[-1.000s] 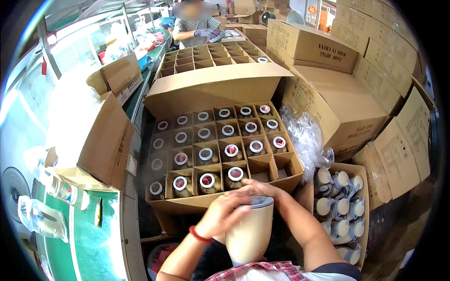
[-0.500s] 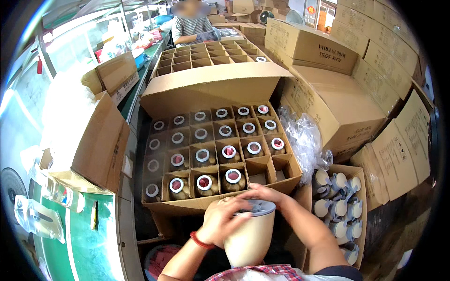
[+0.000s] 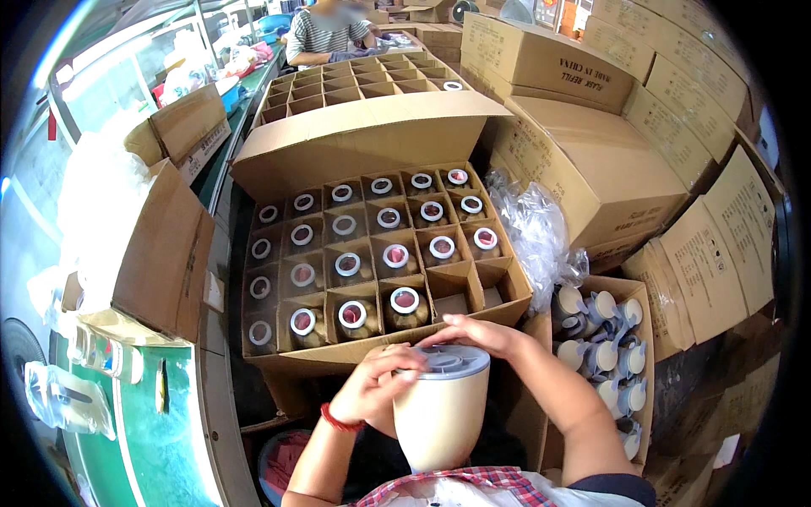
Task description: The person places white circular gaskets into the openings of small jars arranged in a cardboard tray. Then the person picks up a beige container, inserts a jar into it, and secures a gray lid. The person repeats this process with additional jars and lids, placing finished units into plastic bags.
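Observation:
Close to my chest I hold a cream cylindrical flask body (image 3: 439,410) with a grey plastic top (image 3: 454,361). My left hand (image 3: 378,387), with a red band at the wrist, grips its left side and upper rim. My right hand (image 3: 477,334) lies over the far edge of the grey top. Just beyond them stands an open divided carton (image 3: 469,279) whose cells hold glass flask liners (image 3: 405,302) with white-ringed mouths; two cells at its near right corner look empty.
A box of grey and white flask lids (image 3: 604,355) stands at my right. Clear plastic bags (image 3: 532,228) lie between cartons. Stacked sealed cartons (image 3: 591,160) rise at the right. A second divided carton (image 3: 355,80) lies farther off, where another person (image 3: 325,34) works. A green bench (image 3: 127,422) runs along the left.
The flask has stayed close to my chest. My right hand has shifted over the grey top while my left hand has slid along the rim.

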The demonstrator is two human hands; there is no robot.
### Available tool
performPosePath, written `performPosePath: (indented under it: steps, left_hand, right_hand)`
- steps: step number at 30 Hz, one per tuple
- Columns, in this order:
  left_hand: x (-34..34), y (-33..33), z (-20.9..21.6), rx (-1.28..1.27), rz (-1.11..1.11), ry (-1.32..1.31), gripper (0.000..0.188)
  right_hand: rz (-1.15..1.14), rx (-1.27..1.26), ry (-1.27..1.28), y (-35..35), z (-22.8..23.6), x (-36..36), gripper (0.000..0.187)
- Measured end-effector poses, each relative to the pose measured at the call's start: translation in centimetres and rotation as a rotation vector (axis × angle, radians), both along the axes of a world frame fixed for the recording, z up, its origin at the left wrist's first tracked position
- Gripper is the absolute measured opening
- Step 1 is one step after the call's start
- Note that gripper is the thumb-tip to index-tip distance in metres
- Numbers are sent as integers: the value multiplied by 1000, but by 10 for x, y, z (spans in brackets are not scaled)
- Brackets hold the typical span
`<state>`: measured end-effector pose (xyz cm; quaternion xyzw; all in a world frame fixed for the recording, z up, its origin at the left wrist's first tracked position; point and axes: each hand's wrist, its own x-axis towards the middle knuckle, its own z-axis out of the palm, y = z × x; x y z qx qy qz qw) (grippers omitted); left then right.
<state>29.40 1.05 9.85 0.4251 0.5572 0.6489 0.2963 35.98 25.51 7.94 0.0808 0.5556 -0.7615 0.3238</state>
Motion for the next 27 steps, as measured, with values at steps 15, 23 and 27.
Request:
performPosePath:
  steps: [15,23,27]
  left_hand:
    - [-21,-7,-59,372,-147,-233,24]
    - [43,41,47,-253,343,757,17]
    - [5,13,-2,66,82,267,20]
  right_hand:
    - [-54,442,483,-15,9,37,53]
    - [17,-908,61,-24,-56,-23,62]
    - [-44,-116,373,-15,-36,12,58]
